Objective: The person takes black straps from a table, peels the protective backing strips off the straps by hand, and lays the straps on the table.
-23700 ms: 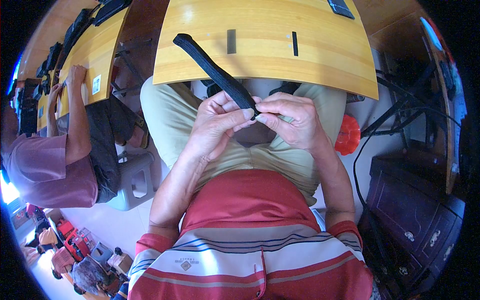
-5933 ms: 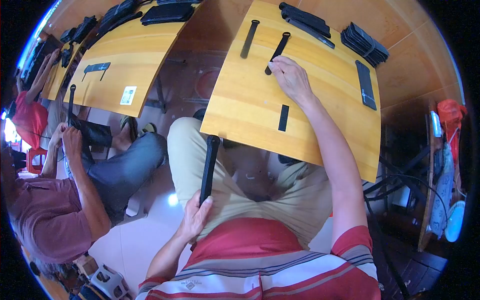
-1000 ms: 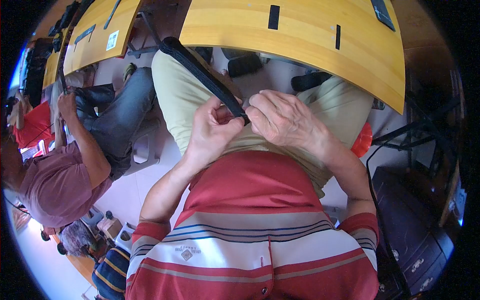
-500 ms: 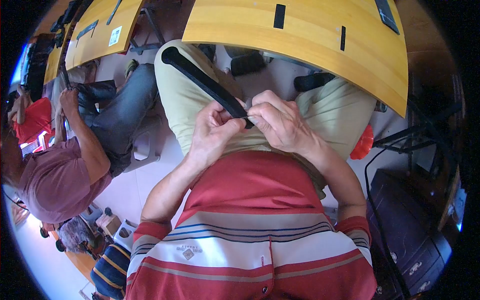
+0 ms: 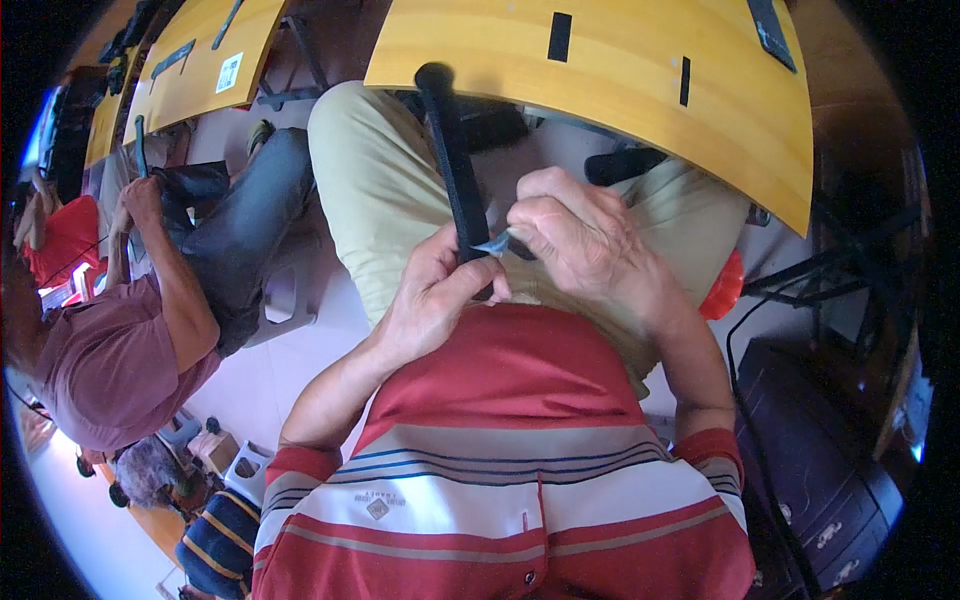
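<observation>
A long black strap (image 5: 455, 160) with a rounded far end stands up from my lap, its tip near the table edge. Its lower end is pinched in my left hand (image 5: 440, 295), thumb on top. A small pale bluish piece of film (image 5: 494, 243) stretches from the strap's lower part to the fingertips of my right hand (image 5: 582, 230), which is closed on it. The fingers of my right hand partly hide the film's other end.
Ahead is a yellow wooden table (image 5: 640, 60) bearing two short black strips (image 5: 559, 37) and a dark flat piece (image 5: 771, 35). At left a seated person (image 5: 130, 350) works by another table (image 5: 200, 75). A dark case (image 5: 820, 470) stands at right.
The strap has swung from slanting left to nearly upright. My right hand has moved up and right, away from my left, and the pale film now shows between them.
</observation>
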Tool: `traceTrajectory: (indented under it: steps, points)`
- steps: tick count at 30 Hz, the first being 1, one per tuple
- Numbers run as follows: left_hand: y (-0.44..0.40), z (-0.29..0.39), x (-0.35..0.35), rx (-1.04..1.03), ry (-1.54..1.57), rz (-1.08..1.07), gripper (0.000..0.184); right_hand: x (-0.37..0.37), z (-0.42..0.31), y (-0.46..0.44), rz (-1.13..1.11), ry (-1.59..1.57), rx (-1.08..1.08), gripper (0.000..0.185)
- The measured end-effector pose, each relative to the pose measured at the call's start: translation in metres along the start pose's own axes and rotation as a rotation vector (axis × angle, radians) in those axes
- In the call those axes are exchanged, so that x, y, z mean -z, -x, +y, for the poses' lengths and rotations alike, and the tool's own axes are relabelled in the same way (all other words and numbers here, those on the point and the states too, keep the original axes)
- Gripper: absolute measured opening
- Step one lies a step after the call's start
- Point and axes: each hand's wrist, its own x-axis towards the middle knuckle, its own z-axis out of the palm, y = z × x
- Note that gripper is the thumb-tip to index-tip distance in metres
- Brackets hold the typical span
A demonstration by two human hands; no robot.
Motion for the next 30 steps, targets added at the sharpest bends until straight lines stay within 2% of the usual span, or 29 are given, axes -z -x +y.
traceTrajectory:
  steps: [2,3,4,8,9,10,15,18,20,21,22,23,25,29,30]
  points:
    - [0.000,-0.002,0.002,-0.031,0.014,0.021,0.018,-0.014,-0.005,0.001,0.046,-0.214,-0.086,0.022]
    - [0.002,-0.002,0.001,-0.038,0.024,0.054,0.018,-0.020,-0.008,0.005,0.052,-0.342,-0.146,0.029]
    - [0.003,-0.001,0.000,-0.050,0.032,0.083,0.018,-0.025,-0.011,0.007,0.068,-0.372,-0.144,0.042]
    - [0.004,-0.009,0.004,-0.172,0.006,0.040,0.024,-0.034,-0.017,0.007,0.099,-0.342,-0.068,0.053]
    - [0.006,-0.006,0.003,-0.183,-0.033,0.042,0.028,-0.034,-0.022,0.006,0.084,-0.338,-0.091,0.049]
    - [0.004,-0.011,0.000,-0.308,-0.021,0.055,0.031,-0.034,-0.026,0.001,0.127,-0.378,-0.092,0.040]
    - [0.014,0.005,0.001,-0.187,-0.029,0.019,0.024,-0.030,-0.023,-0.012,0.177,-0.395,-0.054,0.015]
    - [0.021,0.002,0.009,-0.125,-0.133,-0.081,0.018,0.000,-0.015,-0.032,0.231,-0.396,-0.271,0.010]
    - [0.026,0.004,0.009,-0.177,-0.171,-0.070,0.011,0.038,0.012,-0.054,0.423,-0.193,-0.627,0.012]
    - [0.028,0.005,0.013,-0.167,-0.180,-0.075,0.011,0.055,0.030,-0.076,0.783,-0.636,-0.622,0.012]
    - [0.030,0.007,0.017,-0.162,-0.190,-0.080,0.012,0.087,0.037,-0.100,0.959,-0.605,-0.619,0.012]
    - [0.034,0.003,0.021,-0.163,-0.235,-0.075,0.011,0.115,0.077,-0.110,1.161,-0.572,-0.445,0.021]
    - [0.039,-0.011,0.029,-0.172,-0.332,-0.072,0.011,0.161,0.112,-0.125,1.185,-0.372,-0.311,0.024]
    - [0.048,-0.022,0.046,0.038,-0.043,0.004,0.012,0.180,0.139,-0.148,0.959,-0.181,-0.277,0.026]
    - [0.047,-0.020,0.045,0.034,-0.001,0.025,0.011,0.176,0.147,-0.152,0.907,-0.120,-0.287,0.024]
